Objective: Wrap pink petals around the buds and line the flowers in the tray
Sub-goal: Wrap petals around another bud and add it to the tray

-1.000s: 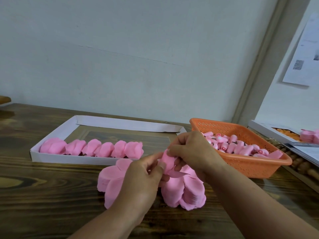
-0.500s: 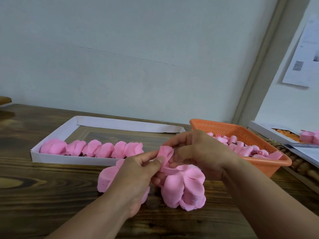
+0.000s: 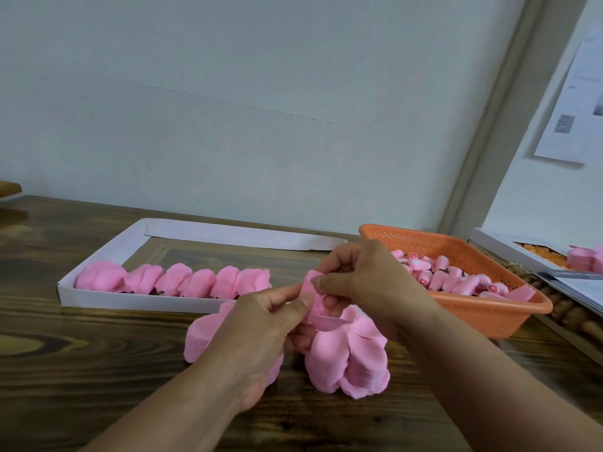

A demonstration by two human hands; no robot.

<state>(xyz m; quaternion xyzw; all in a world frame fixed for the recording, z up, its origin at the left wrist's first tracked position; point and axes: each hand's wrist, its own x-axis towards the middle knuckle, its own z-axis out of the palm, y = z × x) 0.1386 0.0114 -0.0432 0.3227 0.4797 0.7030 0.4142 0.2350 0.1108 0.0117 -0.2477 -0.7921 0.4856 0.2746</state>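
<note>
Both hands meet just below the middle of the view, over a dark wooden table (image 3: 81,370). The left hand (image 3: 261,331) pinches a half-wrapped pink flower (image 3: 315,290) between thumb and forefinger, and the right hand (image 3: 368,285) pinches the same flower from the 3 o'clock side, its thumb and forefinger closed on the upper edge of a petal. The flower is held clear of the table, directly above the petal stacks. The bud inside it is hidden by fingers and petals.

Under the hands lie two stacks of loose pink petals: one stack (image 3: 349,357) at 5 o'clock from the flower, fanned out on the wood, and another stack (image 3: 202,334) at 8 o'clock, partly covered by the left hand.

At 10 o'clock from the hands sits a shallow white cardboard tray (image 3: 98,296). A row of six finished pink flowers (image 3: 176,280) lies along its near wall, each touching the next, running from the tray's left end to about its middle.

At 3 o'clock stands an orange perforated plastic basket (image 3: 483,316) holding a heap of small pink buds (image 3: 456,282). Beyond it, at the right edge, another white box (image 3: 499,249) holds orange pieces and some pink ones. A printed sheet (image 3: 574,102) hangs on the wall at 2 o'clock.
</note>
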